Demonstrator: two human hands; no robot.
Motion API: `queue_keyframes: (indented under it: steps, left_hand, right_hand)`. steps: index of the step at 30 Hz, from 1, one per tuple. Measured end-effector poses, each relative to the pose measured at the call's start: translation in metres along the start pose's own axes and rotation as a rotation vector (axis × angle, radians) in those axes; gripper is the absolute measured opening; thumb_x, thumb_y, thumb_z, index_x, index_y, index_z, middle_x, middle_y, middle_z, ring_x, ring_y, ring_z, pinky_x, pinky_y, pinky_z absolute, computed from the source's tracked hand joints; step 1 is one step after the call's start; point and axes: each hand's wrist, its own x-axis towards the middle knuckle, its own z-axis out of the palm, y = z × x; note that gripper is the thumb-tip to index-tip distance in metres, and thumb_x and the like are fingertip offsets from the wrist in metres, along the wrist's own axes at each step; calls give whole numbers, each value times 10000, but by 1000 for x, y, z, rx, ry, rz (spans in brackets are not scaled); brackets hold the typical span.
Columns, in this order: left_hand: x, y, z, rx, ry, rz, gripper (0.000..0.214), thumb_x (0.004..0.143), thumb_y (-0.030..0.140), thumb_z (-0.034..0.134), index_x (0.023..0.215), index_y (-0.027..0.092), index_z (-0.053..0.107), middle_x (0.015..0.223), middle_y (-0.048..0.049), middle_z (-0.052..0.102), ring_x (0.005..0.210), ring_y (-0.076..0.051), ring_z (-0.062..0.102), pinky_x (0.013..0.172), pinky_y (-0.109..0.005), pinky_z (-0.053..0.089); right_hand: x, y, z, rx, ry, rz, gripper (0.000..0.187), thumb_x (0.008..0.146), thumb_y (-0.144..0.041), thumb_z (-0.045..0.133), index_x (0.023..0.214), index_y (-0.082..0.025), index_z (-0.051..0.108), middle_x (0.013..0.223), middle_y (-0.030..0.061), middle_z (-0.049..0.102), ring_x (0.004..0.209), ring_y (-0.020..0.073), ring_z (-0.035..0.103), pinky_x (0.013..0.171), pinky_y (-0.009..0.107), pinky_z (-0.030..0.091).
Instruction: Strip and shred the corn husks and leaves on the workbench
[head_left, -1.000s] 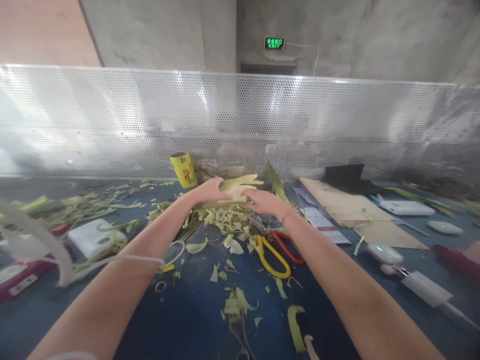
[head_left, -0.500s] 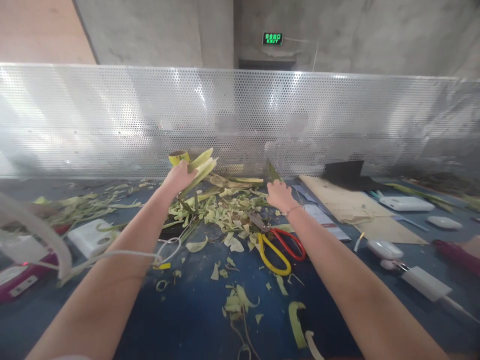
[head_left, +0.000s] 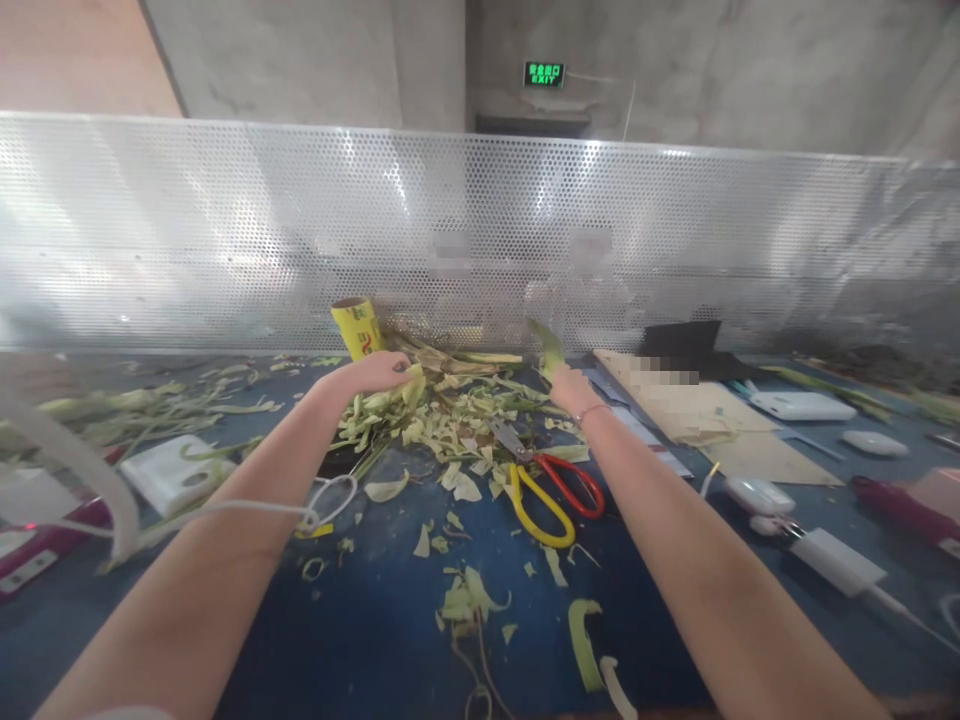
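Both my arms reach forward over a blue table [head_left: 360, 620] to a heap of pale green leaf trimmings [head_left: 450, 415]. My left hand [head_left: 373, 373] rests on the left side of the heap, fingers curled on a pale leaf piece. My right hand [head_left: 570, 386] is at the heap's right end, pinching the base of a green leaf [head_left: 547, 346] that points up. Scissors with one yellow and one red handle [head_left: 551, 482] lie just in front of the heap, between my forearms.
A yellow cup [head_left: 358, 328] stands behind the heap against a perforated metal screen [head_left: 225, 230]. Cardboard [head_left: 697, 410], white devices [head_left: 801, 405] and a cable lie to the right. A white box [head_left: 176, 472] and more green scraps [head_left: 150, 410] lie to the left.
My left hand, which lifted a bundle of pale stalks half a second ago, has come down onto the heap. My right hand moved right and back to the green leaf.
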Motion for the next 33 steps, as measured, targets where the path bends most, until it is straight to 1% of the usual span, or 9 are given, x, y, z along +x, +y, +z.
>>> queue_keyframes:
  steps: [4, 7, 11, 14, 19, 22, 25, 29, 33]
  left_hand:
    - [-2, 6, -4, -21, 72, 21, 428, 760, 436, 458, 1036, 152, 621, 1071, -125, 638, 948, -274, 592, 828, -330, 427]
    - [-2, 11, -5, -92, 162, 19, 418, 744, 426, 501, 1033, 148, 619, 1074, -135, 633, 977, -290, 581, 856, -349, 422]
    - [-7, 24, -8, -391, 232, 11, 535, 708, 489, 563, 1131, 161, 554, 1112, -134, 618, 993, -285, 583, 828, -358, 462]
    - [-14, 34, -10, -678, 218, 84, 516, 694, 494, 596, 1098, 174, 566, 1091, -113, 629, 965, -252, 603, 775, -333, 502]
    - [-19, 46, -8, -960, 118, 172, 417, 626, 411, 701, 936, 144, 620, 913, -103, 674, 836, -234, 639, 727, -352, 533]
    - [-19, 57, -7, -1147, 176, 207, 401, 626, 378, 717, 916, 130, 593, 848, -89, 670, 768, -205, 648, 736, -365, 536]
    - [-19, 68, -7, -1259, 235, 166, 381, 632, 349, 723, 895, 127, 560, 841, -78, 663, 750, -189, 649, 756, -381, 536]
    - [-16, 73, -3, -1205, 307, 120, 319, 648, 310, 710, 851, 121, 553, 826, -76, 662, 767, -192, 647, 783, -384, 533]
    - [-12, 70, 4, -1049, 311, 152, 349, 636, 355, 702, 866, 134, 561, 861, -76, 666, 785, -206, 644, 762, -391, 537]
  right_hand:
    - [1, -7, -21, 158, 175, 30, 448, 786, -253, 491, 1162, -32, 389, 1058, 260, 533, 928, 296, 576, 774, 374, 436]
    - [-3, -13, -33, 402, 266, -170, 432, 800, -393, 486, 1109, -94, 438, 917, 154, 593, 793, 236, 582, 698, 329, 444]
    - [-11, -22, -34, 590, -27, -575, 393, 808, -477, 459, 1013, -155, 552, 756, 36, 611, 616, 146, 539, 593, 262, 418]
    - [-13, -27, -28, 562, -126, -735, 380, 764, -443, 543, 1000, -151, 598, 854, 41, 637, 717, 157, 562, 649, 256, 421]
    - [-11, -29, -19, 516, -217, -748, 358, 775, -415, 554, 1016, -154, 603, 922, 66, 650, 816, 198, 585, 733, 291, 445]
    - [-11, -31, -16, 515, -190, -742, 410, 817, -412, 508, 1146, -168, 522, 1087, 93, 605, 957, 220, 561, 844, 338, 426]
    - [-13, -36, -14, 507, -162, -776, 503, 825, -451, 493, 1242, -181, 409, 1212, 119, 515, 1069, 230, 499, 919, 379, 385]
    - [-18, -44, -13, 491, -177, -817, 500, 836, -543, 412, 1182, -183, 434, 1165, 115, 487, 1073, 220, 468, 911, 382, 382]
    - [-29, -58, -19, 490, -101, -828, 432, 836, -510, 425, 1078, -156, 485, 983, 89, 539, 861, 177, 512, 775, 320, 410]
